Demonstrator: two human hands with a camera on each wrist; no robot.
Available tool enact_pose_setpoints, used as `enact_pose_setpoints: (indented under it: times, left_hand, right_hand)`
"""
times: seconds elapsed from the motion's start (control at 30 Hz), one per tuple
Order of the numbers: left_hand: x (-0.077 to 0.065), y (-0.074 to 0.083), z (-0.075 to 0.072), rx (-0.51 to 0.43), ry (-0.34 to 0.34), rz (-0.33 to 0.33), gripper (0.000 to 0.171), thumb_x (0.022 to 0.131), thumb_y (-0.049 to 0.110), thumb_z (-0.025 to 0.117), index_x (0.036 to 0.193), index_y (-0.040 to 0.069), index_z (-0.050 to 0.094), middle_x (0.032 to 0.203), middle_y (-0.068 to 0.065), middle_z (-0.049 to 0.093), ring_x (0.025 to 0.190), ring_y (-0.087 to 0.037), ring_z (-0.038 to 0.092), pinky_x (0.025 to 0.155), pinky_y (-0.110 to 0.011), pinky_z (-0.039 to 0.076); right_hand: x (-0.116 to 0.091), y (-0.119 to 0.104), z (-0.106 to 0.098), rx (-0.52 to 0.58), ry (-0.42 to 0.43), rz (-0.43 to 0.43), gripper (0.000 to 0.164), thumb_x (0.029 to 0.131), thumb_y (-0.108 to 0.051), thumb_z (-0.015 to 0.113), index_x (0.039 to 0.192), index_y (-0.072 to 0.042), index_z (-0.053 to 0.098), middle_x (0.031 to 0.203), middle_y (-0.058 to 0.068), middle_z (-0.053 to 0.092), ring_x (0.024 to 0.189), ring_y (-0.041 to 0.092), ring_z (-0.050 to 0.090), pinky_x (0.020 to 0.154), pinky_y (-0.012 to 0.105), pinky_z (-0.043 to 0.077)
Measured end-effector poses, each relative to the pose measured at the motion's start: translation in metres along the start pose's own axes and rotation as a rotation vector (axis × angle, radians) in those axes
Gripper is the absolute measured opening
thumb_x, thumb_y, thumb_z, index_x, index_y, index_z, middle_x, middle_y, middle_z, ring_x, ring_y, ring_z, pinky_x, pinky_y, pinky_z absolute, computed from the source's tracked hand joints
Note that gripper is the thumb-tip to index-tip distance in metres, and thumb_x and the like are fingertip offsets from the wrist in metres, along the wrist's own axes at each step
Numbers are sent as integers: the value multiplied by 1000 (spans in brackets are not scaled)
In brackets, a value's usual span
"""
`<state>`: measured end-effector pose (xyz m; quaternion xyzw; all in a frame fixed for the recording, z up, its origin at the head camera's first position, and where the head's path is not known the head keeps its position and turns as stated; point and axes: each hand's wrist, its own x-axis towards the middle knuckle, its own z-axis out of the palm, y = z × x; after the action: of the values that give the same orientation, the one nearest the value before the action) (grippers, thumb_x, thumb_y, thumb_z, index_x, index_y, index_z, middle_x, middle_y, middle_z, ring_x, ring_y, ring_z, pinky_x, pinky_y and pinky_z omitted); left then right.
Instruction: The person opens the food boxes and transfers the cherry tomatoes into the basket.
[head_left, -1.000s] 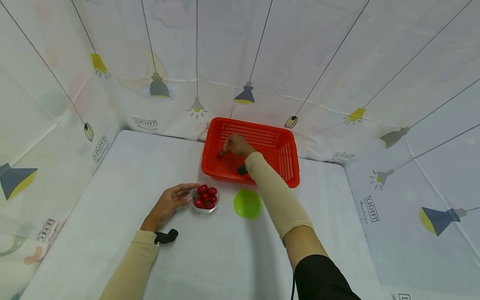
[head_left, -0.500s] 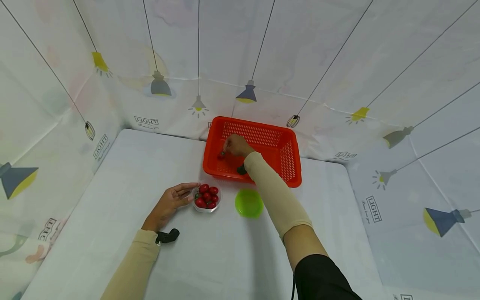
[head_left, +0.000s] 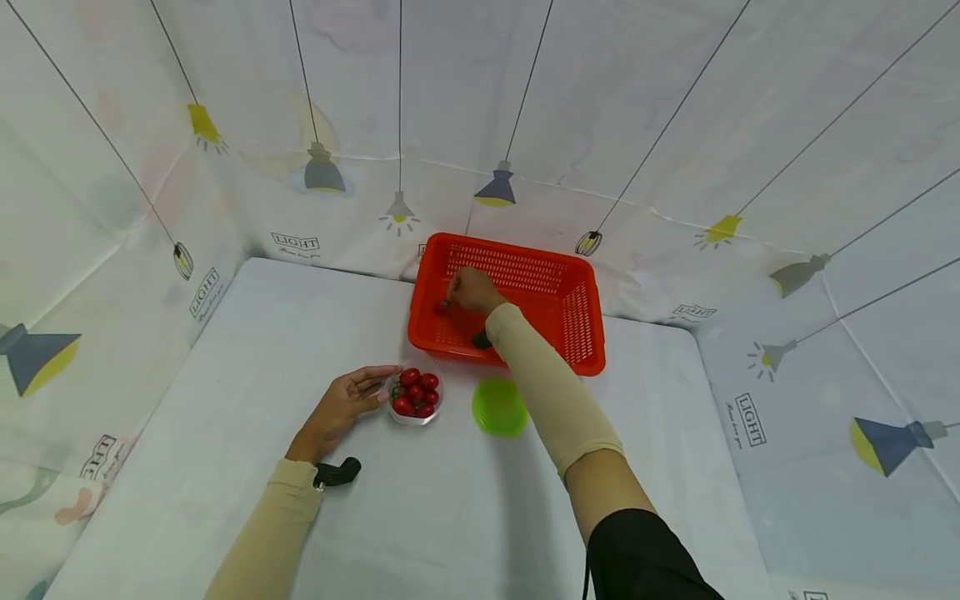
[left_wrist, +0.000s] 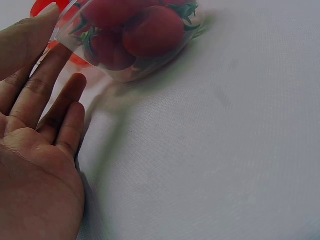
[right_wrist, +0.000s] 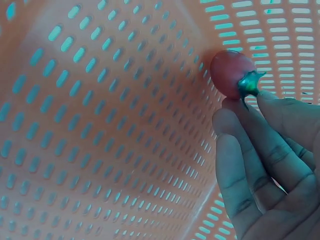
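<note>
My right hand (head_left: 474,292) is inside the red basket (head_left: 581,321), pinching a cherry tomato (right_wrist: 229,72) by its green stem between thumb and fingertip. In the right wrist view the tomato hangs beyond the fingertips against the slotted basket wall. My left hand (head_left: 341,408) rests on the table, its fingers fairly straight and its thumb and forefinger touching the left side of a clear plastic tub (head_left: 411,420). Several cherry tomatoes (left_wrist: 152,32), some with green stems, fill the tub.
A bright green round lid or dish (head_left: 499,407) lies on the white table (head_left: 420,517), right of the tub and in front of the basket. The basket stands at the table's back edge, by a wall (head_left: 622,125) printed with lamps.
The right hand stays in the basket with the tomato almost still. The left hand keeps its place at the tub. The whole head view shifts slightly.
</note>
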<state>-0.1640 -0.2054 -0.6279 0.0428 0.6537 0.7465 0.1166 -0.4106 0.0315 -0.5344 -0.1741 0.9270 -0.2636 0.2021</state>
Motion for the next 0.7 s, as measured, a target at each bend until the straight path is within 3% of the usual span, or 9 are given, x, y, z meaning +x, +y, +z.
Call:
enact_pose_setpoints:
  times: [0.4, 0.7]
  left_hand:
    - [-1, 2, 3, -15, -1, -1, 50, 101, 9, 73, 149, 9, 59, 160, -10, 56, 155, -29, 42, 115, -14, 44]
    - [-1, 0, 1, 15, -2, 0, 51, 102, 12, 72, 151, 9, 58, 161, -10, 55, 156, -30, 41, 115, -14, 44]
  right_hand:
    - [-2, -1, -6, 28, -24, 28, 10, 108, -11, 61, 107, -7, 70, 111, 9, 68, 99, 25, 61, 86, 34, 58]
    - [-18, -15, -27, 79, 57, -73, 8, 107, -18, 65, 110, -11, 66, 115, 8, 68, 102, 25, 62, 91, 36, 58]
